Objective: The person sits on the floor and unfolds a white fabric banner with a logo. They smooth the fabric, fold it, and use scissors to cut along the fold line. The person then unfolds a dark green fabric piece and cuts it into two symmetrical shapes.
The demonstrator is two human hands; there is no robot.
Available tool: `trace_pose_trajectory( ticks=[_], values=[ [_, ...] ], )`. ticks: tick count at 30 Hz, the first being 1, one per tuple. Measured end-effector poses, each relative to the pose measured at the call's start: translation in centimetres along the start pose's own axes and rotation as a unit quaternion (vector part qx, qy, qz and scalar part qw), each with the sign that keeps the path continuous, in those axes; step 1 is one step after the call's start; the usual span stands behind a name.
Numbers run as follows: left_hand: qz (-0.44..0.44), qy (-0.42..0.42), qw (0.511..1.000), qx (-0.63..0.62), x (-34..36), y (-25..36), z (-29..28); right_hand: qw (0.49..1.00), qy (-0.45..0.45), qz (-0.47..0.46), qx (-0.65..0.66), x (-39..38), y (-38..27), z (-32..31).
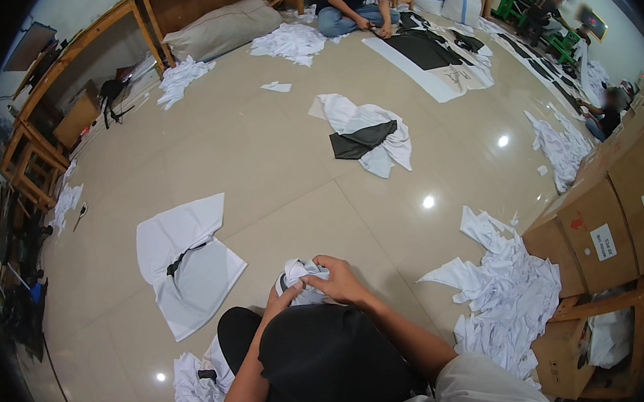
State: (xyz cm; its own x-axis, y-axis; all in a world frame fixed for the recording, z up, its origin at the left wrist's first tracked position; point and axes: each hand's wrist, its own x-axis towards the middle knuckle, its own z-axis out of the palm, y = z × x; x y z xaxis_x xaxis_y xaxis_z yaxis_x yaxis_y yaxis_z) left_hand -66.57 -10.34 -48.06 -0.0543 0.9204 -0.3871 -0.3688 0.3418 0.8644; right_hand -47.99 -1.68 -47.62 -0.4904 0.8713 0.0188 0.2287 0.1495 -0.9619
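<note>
A bunched white cloth (300, 268) with a dark grey part is held up in front of me, just above my black-clad knees. My right hand (337, 279) pinches its top from the right. My left hand (281, 297) grips its lower left side, fingers partly hidden behind the cloth. To the left, flat white cloth pieces (196, 285) lie on the floor with a thin dark strip (174, 266) across them. Beside my left forearm sits a white cloth heap (190, 387) with a small black piece on it. Farther ahead lie crumpled white cloths with a dark grey piece (363, 141).
White scraps (508, 291) are heaped at right beside cardboard boxes (592, 222) and a wooden stand (633, 331). Wooden frames (85, 39) and a stuffed sack (226, 31) line the far left. A person (356, 7) sits beyond, near laid-out black and white fabric (420, 54); others work far right.
</note>
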Motion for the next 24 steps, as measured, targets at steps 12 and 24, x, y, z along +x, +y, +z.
trace_pose_trajectory(
  ticks=[12, 24],
  values=[
    [0.062, -0.116, 0.991, 0.008, 1.2, -1.3, -1.0, 0.801, 0.023, 0.090, 0.591, 2.5, -2.0, -6.9],
    [0.021, -0.070, 0.997, 0.021, 2.7, -2.6, -3.8, 0.819, 0.122, 0.091, 0.553, 1.0, -1.5, -8.4]
  ],
)
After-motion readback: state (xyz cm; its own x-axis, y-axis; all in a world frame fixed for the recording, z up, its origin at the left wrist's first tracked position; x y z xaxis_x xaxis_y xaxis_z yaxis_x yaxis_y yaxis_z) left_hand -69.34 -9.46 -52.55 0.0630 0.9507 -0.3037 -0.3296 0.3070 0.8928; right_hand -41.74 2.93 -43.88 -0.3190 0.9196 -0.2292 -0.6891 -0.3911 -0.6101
